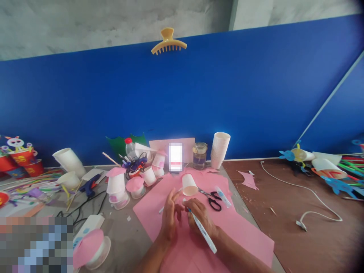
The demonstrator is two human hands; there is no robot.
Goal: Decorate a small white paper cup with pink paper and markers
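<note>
— Holding anything, the right hand (200, 216)?
— Yes, it grips a white pen (202, 229), tip up near the paper cup (189, 184), over the pink sheet (250, 235) on the desk (122, 231).
— And the left hand (170, 214)?
— Loose, fingers spread, grasping nothing, just left of the pen and below the cup.
— What else lies by the cup?
— Black scissors (212, 199) just to its right, a glue stick (222, 196) beyond them.

Cluttered craft tabletop (284, 197)
Pink paper (241, 235) lies near centre; scissors (212, 198) on it, cup stack (219, 150) far, white cable (307, 197) right.
</note>
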